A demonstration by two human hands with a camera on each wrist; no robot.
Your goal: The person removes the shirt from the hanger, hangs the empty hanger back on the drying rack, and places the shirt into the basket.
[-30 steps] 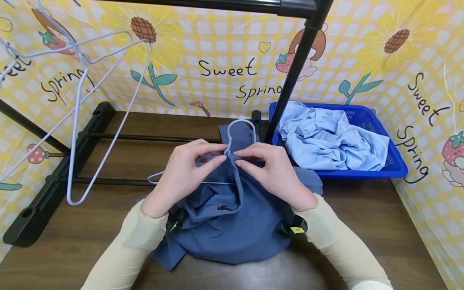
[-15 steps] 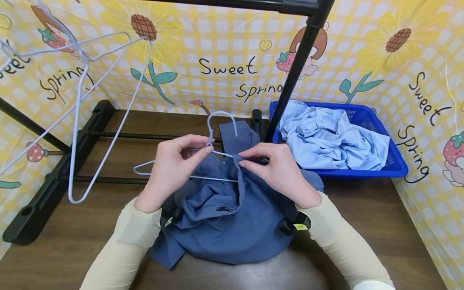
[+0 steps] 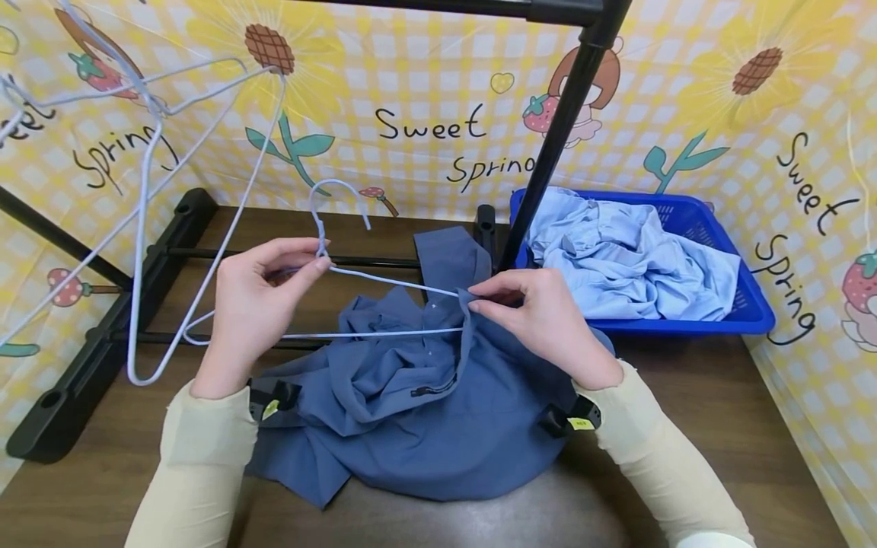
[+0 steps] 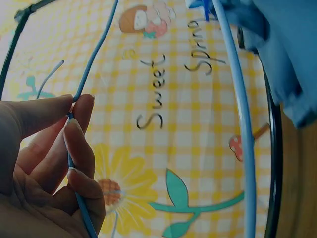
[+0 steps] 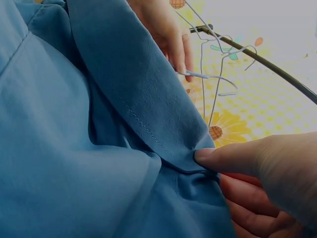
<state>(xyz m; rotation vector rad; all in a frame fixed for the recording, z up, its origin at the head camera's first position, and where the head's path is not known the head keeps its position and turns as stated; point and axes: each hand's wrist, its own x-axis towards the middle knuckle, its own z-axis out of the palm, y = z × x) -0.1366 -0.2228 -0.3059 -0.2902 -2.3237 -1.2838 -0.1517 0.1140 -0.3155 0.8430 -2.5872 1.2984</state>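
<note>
My left hand pinches a pale blue wire hanger at the twisted neck below its hook. The hanger's right end runs into the neck opening of a dark blue-grey shirt, which lies bunched on the brown surface. With thumb and fingers my right hand pinches the shirt's collar edge where the hanger's upper wire goes in. In the right wrist view the collar is stretched between folds of cloth, with the thumb on top. The hanger's far shoulder is hidden inside the shirt.
Empty wire hangers hang at the left on a black rack. A blue basket with a crumpled light blue garment stands at the back right. Patterned yellow cloth covers the walls behind.
My left hand has moved left with the hanger, drawing its hook and neck away from the collar and showing more wire. My right hand has shifted slightly right, still pinching the collar.
</note>
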